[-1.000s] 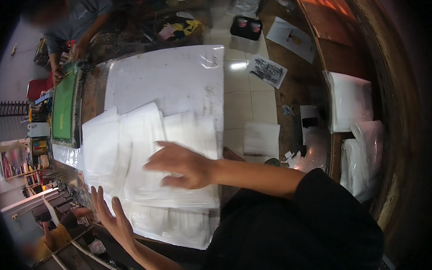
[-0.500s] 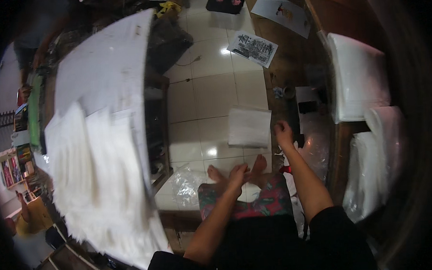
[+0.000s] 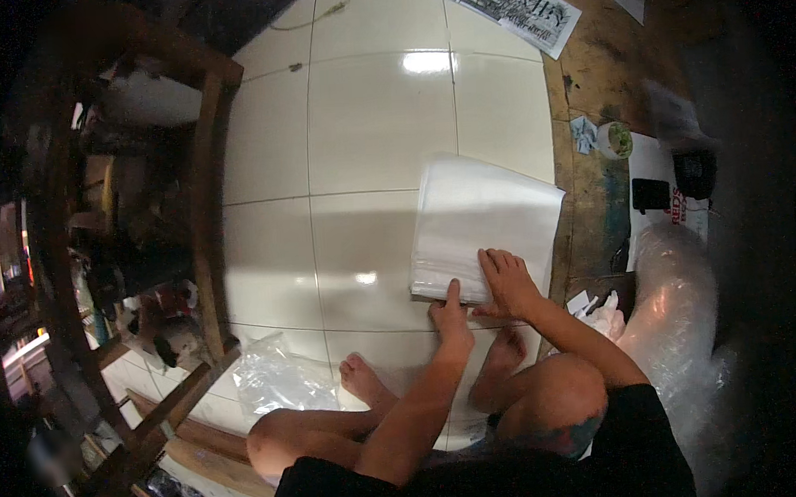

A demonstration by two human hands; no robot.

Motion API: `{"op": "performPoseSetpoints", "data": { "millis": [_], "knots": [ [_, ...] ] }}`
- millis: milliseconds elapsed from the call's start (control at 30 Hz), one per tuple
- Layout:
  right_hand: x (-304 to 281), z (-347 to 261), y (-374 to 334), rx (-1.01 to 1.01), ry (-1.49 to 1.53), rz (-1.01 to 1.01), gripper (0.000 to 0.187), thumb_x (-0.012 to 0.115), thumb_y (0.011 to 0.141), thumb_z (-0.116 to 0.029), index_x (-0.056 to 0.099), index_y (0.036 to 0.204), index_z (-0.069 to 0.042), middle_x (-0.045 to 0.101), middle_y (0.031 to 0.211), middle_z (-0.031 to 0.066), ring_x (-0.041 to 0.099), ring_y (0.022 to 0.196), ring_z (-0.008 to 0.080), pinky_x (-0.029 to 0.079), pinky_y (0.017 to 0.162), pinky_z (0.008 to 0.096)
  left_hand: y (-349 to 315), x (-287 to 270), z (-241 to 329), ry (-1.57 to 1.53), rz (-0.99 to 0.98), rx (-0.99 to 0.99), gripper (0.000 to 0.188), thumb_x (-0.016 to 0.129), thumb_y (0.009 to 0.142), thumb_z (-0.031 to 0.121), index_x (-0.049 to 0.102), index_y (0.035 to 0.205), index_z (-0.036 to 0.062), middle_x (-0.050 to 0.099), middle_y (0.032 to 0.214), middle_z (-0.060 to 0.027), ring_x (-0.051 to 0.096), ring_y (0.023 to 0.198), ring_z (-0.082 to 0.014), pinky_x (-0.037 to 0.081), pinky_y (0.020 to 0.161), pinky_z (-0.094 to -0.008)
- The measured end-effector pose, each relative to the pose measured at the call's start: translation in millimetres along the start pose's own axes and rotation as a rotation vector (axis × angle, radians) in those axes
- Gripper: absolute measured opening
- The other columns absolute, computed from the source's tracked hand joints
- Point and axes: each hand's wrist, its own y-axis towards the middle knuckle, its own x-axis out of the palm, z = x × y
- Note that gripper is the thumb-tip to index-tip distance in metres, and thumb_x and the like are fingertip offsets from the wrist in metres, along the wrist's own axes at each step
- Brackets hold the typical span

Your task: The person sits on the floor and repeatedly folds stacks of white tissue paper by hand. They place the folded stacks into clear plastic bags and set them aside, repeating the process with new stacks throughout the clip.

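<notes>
A stack of thin, whitish plastic sheets or bags (image 3: 481, 214) lies on the tiled floor in front of my feet, its near edge glossy and layered. At that near edge is my left hand (image 3: 452, 322), one digit laid on top and the others curled at the rim, partly hidden. My right hand (image 3: 511, 283) rests on the near right part of the stack, its fingers stretched out over the surface. Both hands touch the stack and sit close together.
Crumpled clear plastic (image 3: 284, 378) lies left of my feet. A wooden frame (image 3: 210, 212) stands at the left. Along the right are a brown board (image 3: 578, 205), a tape roll (image 3: 618, 139), a black box-like item (image 3: 651, 194), a printed sheet (image 3: 521, 12) and bulky clear plastic wrap (image 3: 672, 316).
I have bent down closer to the floor. Both hands have come onto the stack, the right from beside it and the left from near my lap. The white pile at left is out of view.
</notes>
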Motion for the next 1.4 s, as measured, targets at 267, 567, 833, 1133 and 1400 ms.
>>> {"op": "performPoseSetpoints", "data": {
  "millis": [267,567,833,1133,1400],
  "knots": [
    [56,1,-10,-0.116,-0.251,0.339,0.068,0.056,0.076,-0.013,0.026,0.134,0.005,0.041,0.124,0.0216,0.037,0.12,0.0366,0.028,0.101,0.0519,1,14,4,-0.061,-0.156,0.136,0.047,0.069,0.077,0.015,0.048,0.116,-0.0017,0.053,0.113,-0.0123,0.052,0.099,-0.0225,0.044,0.083,-0.0364],
    [31,13,-4,-0.132,-0.098,0.502,0.067,0.054,0.074,-0.003,0.026,0.134,0.006,0.053,0.105,0.0188,0.051,0.099,0.0336,0.042,0.088,0.0391,12,55,-5,-0.06,-0.108,0.266,0.076,0.076,0.07,0.019,0.027,0.124,-0.0032,0.044,0.119,-0.0196,0.047,0.106,-0.028,0.043,0.088,-0.0372],
    [58,14,36,-0.191,-0.283,0.49,0.093,0.076,0.06,-0.014,0.024,0.135,0.006,0.054,0.105,0.0211,0.053,0.096,0.0341,0.044,0.082,0.0393,54,25,7,-0.18,-0.44,0.129,0.082,0.073,0.072,0.034,0.027,0.133,0.0042,0.038,0.131,-0.014,0.04,0.117,-0.0294,0.035,0.097,-0.0454],
    [48,17,17,0.03,0.018,0.547,0.07,0.058,0.085,-0.033,0.023,0.139,-0.006,0.058,0.109,0.0223,0.055,0.096,0.0375,0.044,0.08,0.0448,42,57,10,0.11,-0.276,0.168,0.063,0.07,0.078,0.03,0.04,0.124,-0.002,0.053,0.115,-0.0144,0.053,0.105,-0.0278,0.045,0.088,-0.0411],
    [28,14,15,-0.045,0.073,0.518,0.052,0.039,0.093,-0.023,0.023,0.138,-0.002,0.056,0.109,0.0232,0.055,0.095,0.038,0.044,0.081,0.0439,71,73,-1,-0.12,-0.384,0.213,0.093,0.078,0.066,0.03,0.019,0.127,-0.0063,0.04,0.122,-0.0228,0.047,0.11,-0.0332,0.049,0.077,-0.0446]
  ]
}}
